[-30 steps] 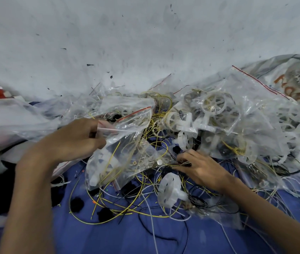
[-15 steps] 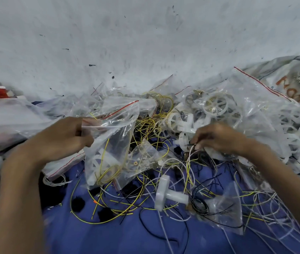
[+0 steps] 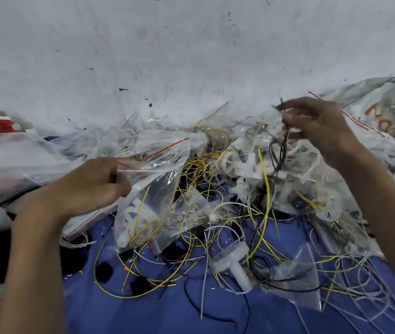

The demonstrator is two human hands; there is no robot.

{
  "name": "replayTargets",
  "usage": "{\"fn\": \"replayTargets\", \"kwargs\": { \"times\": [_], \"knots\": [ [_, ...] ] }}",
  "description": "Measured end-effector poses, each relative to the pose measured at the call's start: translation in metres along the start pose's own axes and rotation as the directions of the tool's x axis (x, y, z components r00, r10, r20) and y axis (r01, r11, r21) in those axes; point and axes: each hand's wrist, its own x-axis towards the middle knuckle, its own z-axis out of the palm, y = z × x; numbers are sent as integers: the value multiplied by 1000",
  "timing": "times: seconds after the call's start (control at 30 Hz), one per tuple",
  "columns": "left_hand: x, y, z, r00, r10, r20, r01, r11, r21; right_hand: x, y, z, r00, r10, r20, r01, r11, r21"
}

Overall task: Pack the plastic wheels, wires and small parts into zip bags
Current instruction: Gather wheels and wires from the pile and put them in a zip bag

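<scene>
Head view: my left hand (image 3: 90,186) pinches a clear bag (image 3: 157,179) of yellow wire (image 3: 141,213); my right hand (image 3: 317,124) pinches black wires (image 3: 282,150).

Your left hand (image 3: 95,186) holds the zip bag (image 3: 153,189) left of the parts pile (image 3: 244,165); your right hand (image 3: 317,124) holds wires (image 3: 280,153) above it; a wheel (image 3: 230,261) lies nearer you.

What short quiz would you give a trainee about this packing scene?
1. True or false: the left hand grips the clear plastic zip bag with the red seal strip at its mouth.
2. The right hand pinches: A) thin black wires, B) a white wheel, C) a zip bag?
3. Fill in: the white plastic wheel with a stub axle lies on the ___ cloth.
Key: 1 true; 2 A; 3 blue.
</scene>
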Motion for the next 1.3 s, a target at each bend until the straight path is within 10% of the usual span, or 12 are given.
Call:
{"fn": "replayTargets", "kwargs": {
  "times": [0.13,0.47,0.73,0.87,1.2,1.3],
  "knots": [
    [-1,3,0,1000,21,-11,-20,999,36,7,-8,5,981,-92,-174,97,995,21],
    [-3,5,0,999,34,-6,-34,998,45,-24,40,3,966,202,159,-130,918,-373],
    [-4,12,1,1000,10,8,-11,998,59,-67,84,-10,966,231,118,-15,504,-863],
    [-2,16,5,1000,12,-26,-9,995,104,-86,101,-4,768,619,161,-117,383,-916],
    [-9,38,15,998,22,63,-15,995,-100,-77,82,-3,983,170,-73,-165,623,-764],
    [-5,39,17,999,-45,19,45,998,-44,-77,69,-2,971,16,-240,-145,835,-531]
  ]
}}
